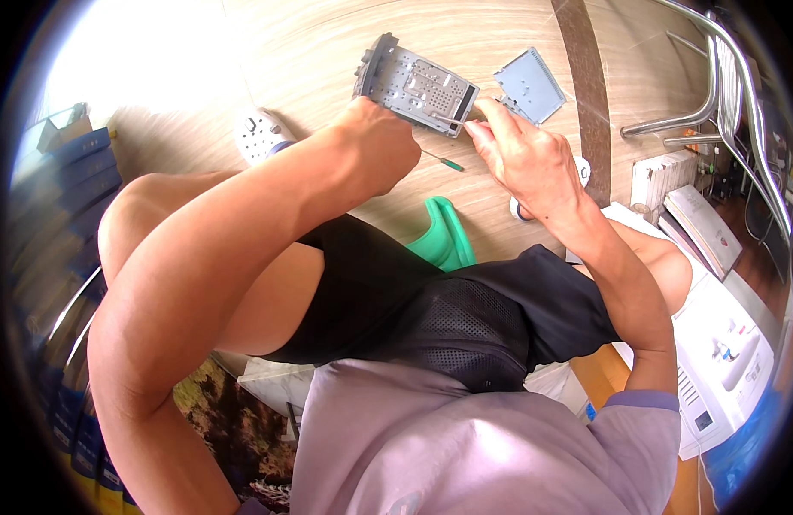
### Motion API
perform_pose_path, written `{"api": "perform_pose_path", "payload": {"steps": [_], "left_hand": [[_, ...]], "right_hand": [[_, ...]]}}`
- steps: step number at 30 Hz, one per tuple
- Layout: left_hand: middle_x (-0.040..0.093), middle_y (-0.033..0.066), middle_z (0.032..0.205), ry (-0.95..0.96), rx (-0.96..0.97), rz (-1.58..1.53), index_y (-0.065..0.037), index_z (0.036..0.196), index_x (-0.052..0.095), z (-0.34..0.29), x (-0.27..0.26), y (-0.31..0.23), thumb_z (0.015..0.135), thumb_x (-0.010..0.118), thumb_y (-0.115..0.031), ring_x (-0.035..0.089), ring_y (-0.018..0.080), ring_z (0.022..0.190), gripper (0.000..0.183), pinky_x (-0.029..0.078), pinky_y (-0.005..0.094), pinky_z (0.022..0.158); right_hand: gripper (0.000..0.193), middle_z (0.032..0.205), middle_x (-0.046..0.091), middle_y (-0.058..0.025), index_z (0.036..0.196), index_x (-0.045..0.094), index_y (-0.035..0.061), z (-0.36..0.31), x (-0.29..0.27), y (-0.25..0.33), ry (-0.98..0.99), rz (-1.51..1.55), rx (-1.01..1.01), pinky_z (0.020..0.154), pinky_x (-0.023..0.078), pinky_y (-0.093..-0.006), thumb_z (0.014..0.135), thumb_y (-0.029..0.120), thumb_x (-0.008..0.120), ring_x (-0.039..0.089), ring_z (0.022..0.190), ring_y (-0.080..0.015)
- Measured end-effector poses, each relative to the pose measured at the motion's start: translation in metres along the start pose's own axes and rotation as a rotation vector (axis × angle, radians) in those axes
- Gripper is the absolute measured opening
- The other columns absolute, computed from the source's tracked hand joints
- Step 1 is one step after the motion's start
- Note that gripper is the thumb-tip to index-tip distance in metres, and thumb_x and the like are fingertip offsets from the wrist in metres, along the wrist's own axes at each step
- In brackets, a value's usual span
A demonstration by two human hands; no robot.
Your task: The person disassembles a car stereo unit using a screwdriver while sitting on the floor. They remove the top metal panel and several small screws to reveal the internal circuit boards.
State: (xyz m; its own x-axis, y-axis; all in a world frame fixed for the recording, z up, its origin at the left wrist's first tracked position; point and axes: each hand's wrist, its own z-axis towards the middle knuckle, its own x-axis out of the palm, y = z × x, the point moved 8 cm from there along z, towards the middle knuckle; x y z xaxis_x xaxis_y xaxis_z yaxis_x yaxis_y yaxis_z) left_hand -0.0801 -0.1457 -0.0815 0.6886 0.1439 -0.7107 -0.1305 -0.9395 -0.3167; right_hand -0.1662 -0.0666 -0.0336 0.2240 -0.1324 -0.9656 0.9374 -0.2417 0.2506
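Observation:
A boxy metal unit point(431, 79), like a car stereo with a dark front panel at its left end and a perforated top, lies tilted on the floor. My left hand point(375, 146) is closed at its near left edge; my fingertips are hidden behind the fist. At the unit's right end, my right hand point(525, 154) pinches a thin metal rod point(450, 119) against the near corner. A small screwdriver with a green handle point(451, 164) shows between my hands, its thin shaft running toward the left fist. A flat grey metal cover point(531, 86) lies right of the unit.
Below the screwdriver, a curved green plastic piece point(448, 232) stands between my legs. A chrome-legged chair point(714, 86) is at the far right. A white appliance point(723, 352) stands at my right, stacked blue boxes point(78, 172) at my left. My shoe point(263, 135) rests on the floor.

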Motion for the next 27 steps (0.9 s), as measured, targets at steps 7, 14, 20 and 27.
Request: {"api": "perform_pose_path", "payload": {"steps": [7, 14, 20, 27], "left_hand": [[0.072, 0.0155, 0.086, 0.036, -0.026, -0.047, -0.002, 0.082, 0.072, 0.002, 0.003, 0.003, 0.077, 0.064, -0.003, 0.07, 0.0297, 0.088, 0.009, 0.05, 0.041, 0.081], [0.072, 0.0174, 0.087, 0.011, -0.044, -0.068, 0.0, 0.084, 0.072, 0.0, 0.003, 0.008, 0.077, 0.063, -0.003, 0.07, 0.0324, 0.088, 0.012, 0.052, 0.0425, 0.08], [0.071, 0.0185, 0.087, 0.053, -0.079, -0.11, -0.001, 0.08, 0.072, -0.002, 0.006, 0.012, 0.076, 0.062, -0.003, 0.069, 0.0328, 0.086, 0.011, 0.053, 0.042, 0.079], [0.074, 0.0124, 0.09, 0.06, -0.029, -0.034, -0.007, 0.083, 0.076, -0.016, -0.013, 0.013, 0.079, 0.066, -0.01, 0.071, 0.0289, 0.087, 0.012, 0.055, 0.0399, 0.073]], "right_hand": [[0.016, 0.078, 0.06, -0.0107, 0.103, 0.056, 0.0062, 0.006, -0.004, 0.005, 0.106, 0.088, -0.105, 0.062, 0.056, -0.0424, 0.092, 0.016, 0.063, 0.066, 0.074, -0.0305], [0.01, 0.083, 0.058, -0.01, 0.095, 0.057, 0.0055, 0.007, -0.01, 0.013, 0.136, 0.074, -0.177, 0.064, 0.055, -0.0405, 0.09, 0.012, 0.063, 0.065, 0.079, -0.0294], [0.012, 0.086, 0.063, -0.01, 0.096, 0.059, 0.0053, 0.001, 0.004, -0.007, 0.208, 0.046, 0.035, 0.063, 0.056, -0.0395, 0.091, 0.014, 0.064, 0.067, 0.077, -0.0308], [0.018, 0.094, 0.063, -0.0109, 0.106, 0.063, 0.0055, 0.006, -0.009, 0.004, -0.001, 0.217, -0.186, 0.058, 0.057, -0.0345, 0.09, 0.013, 0.065, 0.068, 0.08, -0.0273]]}}
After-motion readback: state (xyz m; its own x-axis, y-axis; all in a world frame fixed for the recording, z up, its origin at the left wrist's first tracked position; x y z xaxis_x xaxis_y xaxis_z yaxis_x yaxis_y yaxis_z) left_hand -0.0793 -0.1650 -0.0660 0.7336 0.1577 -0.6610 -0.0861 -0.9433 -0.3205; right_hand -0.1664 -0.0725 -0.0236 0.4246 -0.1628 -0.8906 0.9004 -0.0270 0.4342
